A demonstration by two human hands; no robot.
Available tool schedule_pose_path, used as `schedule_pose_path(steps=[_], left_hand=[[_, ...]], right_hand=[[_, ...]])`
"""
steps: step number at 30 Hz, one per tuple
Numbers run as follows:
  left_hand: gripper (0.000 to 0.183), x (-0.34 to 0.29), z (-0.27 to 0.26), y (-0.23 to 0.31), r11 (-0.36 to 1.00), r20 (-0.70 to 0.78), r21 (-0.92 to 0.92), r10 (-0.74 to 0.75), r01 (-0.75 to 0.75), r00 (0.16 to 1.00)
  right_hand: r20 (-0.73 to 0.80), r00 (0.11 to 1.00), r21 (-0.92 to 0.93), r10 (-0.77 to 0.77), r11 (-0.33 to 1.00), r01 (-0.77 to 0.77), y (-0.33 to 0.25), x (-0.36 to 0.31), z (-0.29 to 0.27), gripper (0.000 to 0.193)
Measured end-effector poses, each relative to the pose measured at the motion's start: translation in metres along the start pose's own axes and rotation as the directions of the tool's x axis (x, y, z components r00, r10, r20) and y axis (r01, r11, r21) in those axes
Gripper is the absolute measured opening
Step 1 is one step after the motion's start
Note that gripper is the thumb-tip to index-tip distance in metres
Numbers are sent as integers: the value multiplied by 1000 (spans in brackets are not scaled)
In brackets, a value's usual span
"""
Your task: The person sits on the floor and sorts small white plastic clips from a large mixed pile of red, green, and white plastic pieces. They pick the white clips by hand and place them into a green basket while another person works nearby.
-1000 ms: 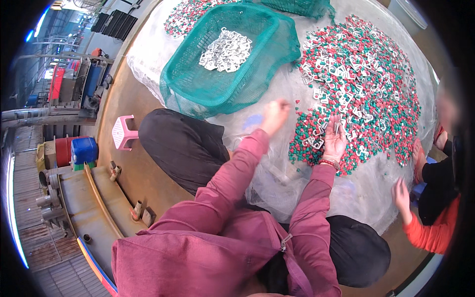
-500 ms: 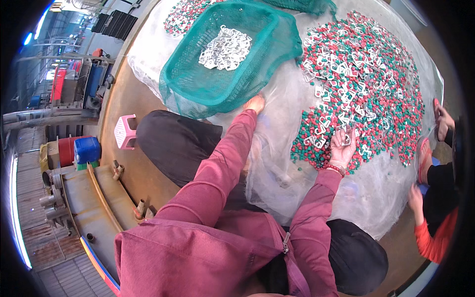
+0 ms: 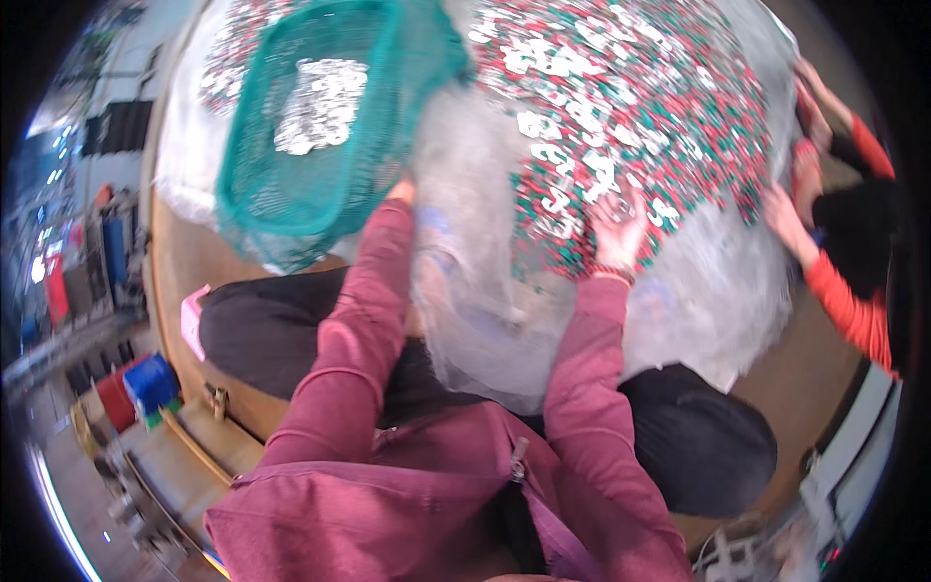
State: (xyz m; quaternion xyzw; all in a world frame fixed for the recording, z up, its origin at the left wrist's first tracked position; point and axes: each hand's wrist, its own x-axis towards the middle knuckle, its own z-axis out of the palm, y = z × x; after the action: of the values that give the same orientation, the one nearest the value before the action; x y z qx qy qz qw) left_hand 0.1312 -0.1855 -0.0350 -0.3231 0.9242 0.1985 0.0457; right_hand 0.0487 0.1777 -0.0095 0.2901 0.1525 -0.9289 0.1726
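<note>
Picking seems underway, the right hand (image 3: 621,225) half-curled, contents unclear, at the white clips (image 3: 548,58) in the one-o'clock pile (image 3: 713,126), the left hand (image 3: 403,189), fingers unreadable, beside the eleven-o'clock basket (image 3: 291,228), the next pick probably needing a careful pinch.

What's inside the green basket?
A heap of white pieces lies inside the green basket, blurred here. The heap covers the basket's bottom beneath it, and its lower pieces are hidden by those on top.

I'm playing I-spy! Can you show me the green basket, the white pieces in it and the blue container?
Green basket (image 3: 281,229): head view, on its near rim.
White pieces (image 3: 322,109): head view, middle of their heap.
Blue container (image 3: 151,385): head view, middle of its visible side.
</note>
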Motion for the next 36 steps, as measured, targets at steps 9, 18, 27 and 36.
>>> schedule_pose_path(steps=[9, 18, 27, 36], left_hand=[[28, 10, -8, 4, 1000, 35, 12, 18, -18, 999], [24, 8, -3, 15, 1000, 37, -9, 14, -14, 999], [21, -40, -36, 67, 939, -300, -273, 121, -207, 946], [16, -104, -70, 182, 199, 206, -969, 319, 147, 925]], right_hand=[[480, 875, 108, -58, 994, 6, -17, -32, 12, 61], [469, 882, -19, -43, 998, 59, -11, -42, 20, 71], [154, 963, -957, -220, -276, 90, 33, -24, -17, 44], [49, 977, -888, -207, 440, 138, 34, -17, -14, 12]])
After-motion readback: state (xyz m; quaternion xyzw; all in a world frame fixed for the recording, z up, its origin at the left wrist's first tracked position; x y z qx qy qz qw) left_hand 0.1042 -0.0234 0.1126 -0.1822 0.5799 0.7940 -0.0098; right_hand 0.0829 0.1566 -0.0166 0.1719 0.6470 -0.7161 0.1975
